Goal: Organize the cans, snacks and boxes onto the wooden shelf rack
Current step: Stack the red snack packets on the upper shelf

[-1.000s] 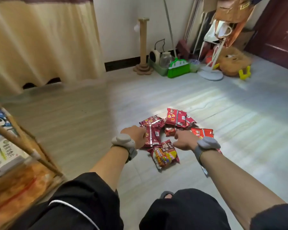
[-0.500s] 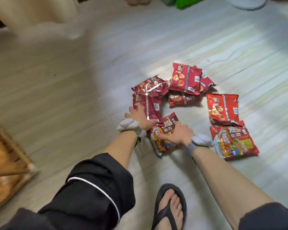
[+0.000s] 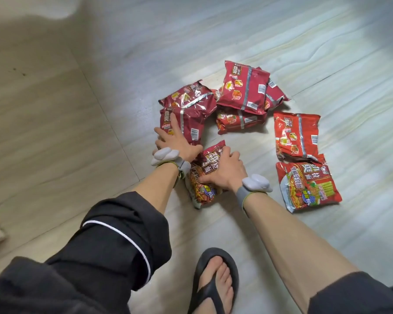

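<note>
half a second ago both hands were only arriving at the pile; now the left hand [image 3: 177,143] lies flat, fingers spread, on a dark red packet [image 3: 192,124], and the right hand [image 3: 225,171] has curled its fingers over the far edge of the nearest noodle packet [image 3: 202,193], thumb on its face. both packets lie on the floor [image 3: 304,41] among the other packets [image 3: 245,89], none lifted yet. the wooden shelf rack has dropped out of view, so the pick-up looks begun, with the carry all ahead.

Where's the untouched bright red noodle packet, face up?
The face-up packet lies far right in the head view, right of the right hand, below another red packet.
</note>
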